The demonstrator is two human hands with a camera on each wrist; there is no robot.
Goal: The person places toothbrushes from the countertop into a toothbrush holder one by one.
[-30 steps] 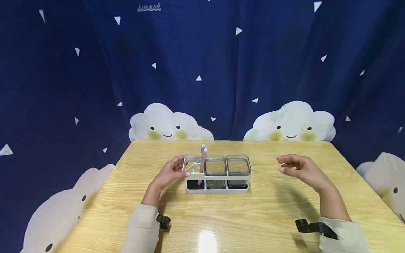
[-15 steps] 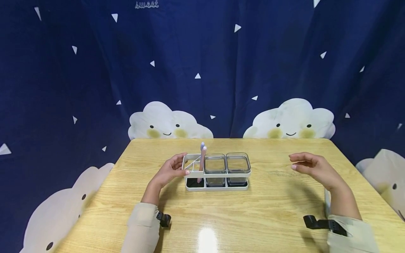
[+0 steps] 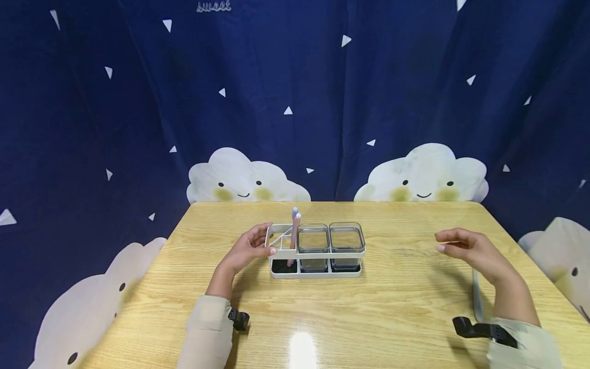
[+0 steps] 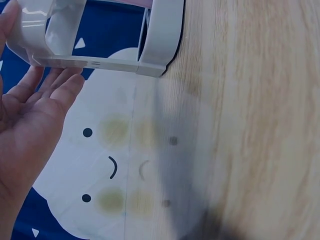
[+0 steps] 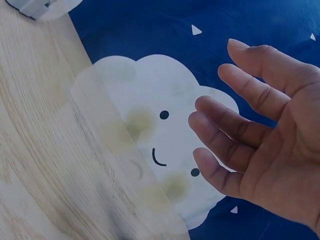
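Note:
A white toothbrush holder [image 3: 331, 274] stands on the table with two clear square cups, a left one [image 3: 313, 246] and a right one [image 3: 347, 244], in its slots. A pink toothbrush [image 3: 294, 238] and a blue-headed toothbrush [image 3: 295, 211] lean upright in its left section. My left hand [image 3: 249, 248] grips the holder's left end, thumb in front and fingers behind. In the left wrist view the holder's end [image 4: 165, 35] shows above the fingers. My right hand [image 3: 475, 251] hovers off to the right, fingers loosely bent and apart, with nothing in it.
A long, slim, pale grey object [image 3: 477, 297] lies on the wooden table [image 3: 387, 318] beside my right forearm, its far end hidden under the hand. Behind the table's back edge hangs a dark blue curtain [image 3: 318, 66] with clouds and triangles.
My right hand has moved right, away from the holder, and the pale grey object has come into view beside its forearm. The left hand keeps its grip on the holder.

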